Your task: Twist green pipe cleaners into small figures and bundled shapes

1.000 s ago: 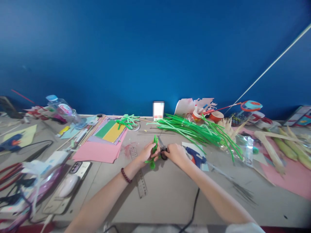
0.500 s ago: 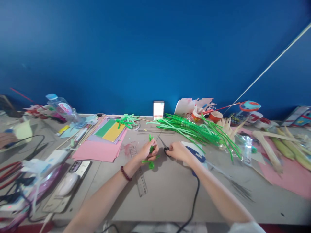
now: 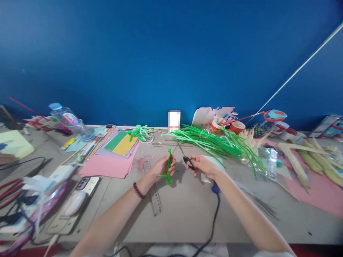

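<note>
Between the fingers of my left hand point(image 3: 163, 167) is a green pipe-cleaner figure point(image 3: 169, 171), held upright with short side arms and a rounded lower end. My right hand point(image 3: 202, 166) grips a pair of scissors point(image 3: 188, 162) by the black handles. The blades point up and to the left, near the top of the figure but apart from it. Beneath my left wrist lies a clear ruler point(image 3: 156, 203), partly covered. A blue-handled corded tool point(image 3: 215, 188) lies partly hidden under my right forearm.
A heap of green pipe cleaners point(image 3: 214, 141) spreads at the back right. More bent green pieces point(image 3: 140, 132) lie beside pink paper sheets point(image 3: 107, 167) on the left. A phone point(image 3: 89, 185), a plastic bottle point(image 3: 66, 117) and corn husks point(image 3: 297, 167) line the sides.
My right hand has turned and lifted the scissors slightly, showing more of their handles. My left hand has turned the green figure more upright. A hand at the far left has left the view.
</note>
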{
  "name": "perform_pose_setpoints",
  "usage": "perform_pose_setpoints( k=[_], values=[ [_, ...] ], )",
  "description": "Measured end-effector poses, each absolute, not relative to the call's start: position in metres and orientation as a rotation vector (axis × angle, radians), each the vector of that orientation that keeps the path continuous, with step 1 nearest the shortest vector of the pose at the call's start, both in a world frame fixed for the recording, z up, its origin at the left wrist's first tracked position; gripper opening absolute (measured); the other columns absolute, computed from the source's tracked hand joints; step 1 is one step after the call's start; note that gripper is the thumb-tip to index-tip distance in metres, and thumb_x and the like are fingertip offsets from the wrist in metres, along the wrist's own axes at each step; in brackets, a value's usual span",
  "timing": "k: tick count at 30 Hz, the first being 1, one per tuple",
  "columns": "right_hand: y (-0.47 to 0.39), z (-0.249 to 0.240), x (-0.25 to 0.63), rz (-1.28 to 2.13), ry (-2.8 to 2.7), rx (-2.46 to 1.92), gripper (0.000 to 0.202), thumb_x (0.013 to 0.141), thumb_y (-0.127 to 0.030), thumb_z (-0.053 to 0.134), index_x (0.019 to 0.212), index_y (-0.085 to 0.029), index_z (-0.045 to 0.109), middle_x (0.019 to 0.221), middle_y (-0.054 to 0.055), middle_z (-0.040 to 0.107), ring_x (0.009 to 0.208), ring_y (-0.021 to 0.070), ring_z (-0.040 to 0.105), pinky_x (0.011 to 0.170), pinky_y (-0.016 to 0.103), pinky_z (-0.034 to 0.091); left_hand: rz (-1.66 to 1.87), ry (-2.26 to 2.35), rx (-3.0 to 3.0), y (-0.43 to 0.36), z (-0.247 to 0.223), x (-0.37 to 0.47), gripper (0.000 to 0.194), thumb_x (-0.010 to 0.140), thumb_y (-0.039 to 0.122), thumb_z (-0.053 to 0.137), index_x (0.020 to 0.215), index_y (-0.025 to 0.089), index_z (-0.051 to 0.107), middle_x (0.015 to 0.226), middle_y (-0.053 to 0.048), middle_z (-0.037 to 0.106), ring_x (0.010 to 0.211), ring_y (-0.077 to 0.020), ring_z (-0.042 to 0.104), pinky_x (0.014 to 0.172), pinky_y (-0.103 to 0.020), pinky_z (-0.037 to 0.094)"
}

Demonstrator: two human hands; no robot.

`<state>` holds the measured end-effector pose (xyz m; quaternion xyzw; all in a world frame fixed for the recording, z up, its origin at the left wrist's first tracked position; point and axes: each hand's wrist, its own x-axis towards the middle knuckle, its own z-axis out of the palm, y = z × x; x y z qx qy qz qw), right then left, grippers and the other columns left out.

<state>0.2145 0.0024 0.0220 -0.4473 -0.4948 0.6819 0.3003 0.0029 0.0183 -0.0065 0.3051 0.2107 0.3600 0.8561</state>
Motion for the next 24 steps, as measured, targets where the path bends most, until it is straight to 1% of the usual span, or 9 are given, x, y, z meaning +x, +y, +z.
perform_pose_setpoints(
  k=[4, 6, 12, 17, 20, 24],
  values=[
    [-0.001, 0.017, 0.215, 1.702, -1.377, -1.244, 0.038, 0.068, -0.05, 0.068, 0.083, -0.017, 0.057, 0.063, -0.005, 0.054, 0.039, 0.0025, 0.035, 0.035, 0.017, 0.031, 0.685, 0.414, 0.654, 0.02, -0.009, -0.001, 0.024, 0.088, 0.039, 0.047, 0.083, 0.016, 0.052, 0.055, 0.004, 0.043, 0.038, -0.0083, 0.037, 0.04, -0.021, 0.038],
    [-0.003, 0.016, 0.215, 1.699, -1.433, -1.281, 0.037, 0.069, -0.048, 0.068, 0.085, -0.018, 0.058, 0.063, -0.006, 0.049, 0.041, 0.0022, 0.032, 0.035, 0.016, 0.026, 0.627, 0.363, 0.667, 0.021, -0.009, -0.003, 0.025, 0.089, 0.039, 0.043, 0.082, 0.016, 0.051, 0.053, 0.004, 0.043, 0.035, -0.0082, 0.035, 0.039, -0.021, 0.037],
    [-0.007, 0.015, 0.222, 1.773, -1.549, -1.309, 0.037, 0.069, -0.047, 0.069, 0.086, -0.016, 0.056, 0.066, -0.004, 0.048, 0.046, 0.0026, 0.032, 0.039, 0.016, 0.023, 0.453, 0.222, 0.712, 0.021, -0.008, -0.008, 0.026, 0.091, 0.039, 0.037, 0.078, 0.018, 0.046, 0.049, 0.005, 0.043, 0.03, -0.0079, 0.029, 0.033, -0.02, 0.032],
    [-0.005, 0.014, 0.23, 1.857, -1.514, -1.274, 0.039, 0.067, -0.048, 0.07, 0.085, -0.016, 0.057, 0.065, -0.005, 0.045, 0.048, 0.0031, 0.03, 0.039, 0.017, 0.016, 0.383, 0.182, 0.72, 0.02, -0.007, -0.009, 0.027, 0.093, 0.038, 0.032, 0.079, 0.019, 0.046, 0.047, 0.005, 0.044, 0.028, -0.0077, 0.024, 0.029, -0.019, 0.03],
    [-0.005, 0.013, 0.232, 1.871, -1.499, -1.267, 0.038, 0.067, -0.048, 0.07, 0.084, -0.016, 0.056, 0.062, -0.006, 0.043, 0.046, 0.003, 0.029, 0.04, 0.018, 0.014, 0.356, 0.187, 0.737, 0.02, -0.006, -0.009, 0.027, 0.093, 0.039, 0.032, 0.079, 0.019, 0.045, 0.047, 0.006, 0.043, 0.028, -0.0073, 0.024, 0.029, -0.018, 0.03],
    [-0.006, 0.015, 0.231, 1.856, -1.512, -1.286, 0.037, 0.067, -0.047, 0.07, 0.082, -0.017, 0.056, 0.06, -0.006, 0.042, 0.046, 0.0033, 0.03, 0.041, 0.018, 0.014, 0.312, 0.225, 0.755, 0.019, -0.005, -0.009, 0.027, 0.092, 0.039, 0.035, 0.077, 0.019, 0.044, 0.046, 0.006, 0.043, 0.027, -0.0068, 0.023, 0.027, -0.018, 0.029]
  ],
)
